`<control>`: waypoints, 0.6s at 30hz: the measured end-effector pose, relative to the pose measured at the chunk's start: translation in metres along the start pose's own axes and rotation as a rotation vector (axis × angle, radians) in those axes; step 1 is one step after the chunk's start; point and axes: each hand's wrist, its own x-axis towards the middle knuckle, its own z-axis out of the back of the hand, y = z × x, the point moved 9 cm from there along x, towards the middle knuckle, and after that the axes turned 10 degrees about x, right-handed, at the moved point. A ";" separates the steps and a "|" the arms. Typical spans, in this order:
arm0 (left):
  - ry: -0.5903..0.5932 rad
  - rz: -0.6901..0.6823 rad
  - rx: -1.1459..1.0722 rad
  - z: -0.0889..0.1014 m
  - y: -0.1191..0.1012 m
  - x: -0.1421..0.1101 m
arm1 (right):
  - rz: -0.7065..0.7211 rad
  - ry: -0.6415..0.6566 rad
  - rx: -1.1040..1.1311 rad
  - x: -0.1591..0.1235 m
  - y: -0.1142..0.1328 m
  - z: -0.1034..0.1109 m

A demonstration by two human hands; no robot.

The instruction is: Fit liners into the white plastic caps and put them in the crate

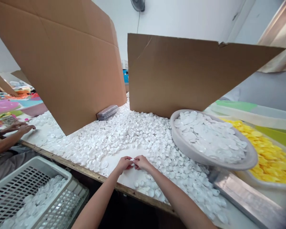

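My left hand [124, 163] and my right hand [141, 162] meet fingertip to fingertip over the near edge of the table. Both are pinched closed on a small white plastic piece [132, 161] between them. Around them lies a wide heap of small white plastic caps [124, 133] covering the tabletop. A few loose caps [145, 187] rest just under my right wrist.
A grey round tray [249, 163] of white discs tilts at right, beside a tub of yellow pieces [269, 156]. Cardboard sheets [69, 63] stand behind the heap. A grey slotted crate [21, 178] with white parts sits lower left. Another person's hands [19, 128] work at far left.
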 end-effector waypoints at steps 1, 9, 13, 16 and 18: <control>0.016 -0.001 0.013 0.001 -0.001 -0.001 | -0.019 0.007 -0.004 0.003 -0.001 -0.001; -0.070 -0.007 0.312 0.019 -0.030 0.005 | -0.045 0.057 -0.036 0.011 0.000 -0.004; -0.371 -0.080 0.597 0.022 -0.052 0.004 | -0.058 0.105 -0.032 0.016 -0.001 -0.006; -0.472 -0.105 0.829 0.017 -0.059 0.001 | -0.090 0.146 -0.006 0.018 -0.001 -0.007; -0.453 -0.090 0.866 0.016 -0.056 0.001 | -0.119 0.167 -0.007 0.018 -0.001 -0.007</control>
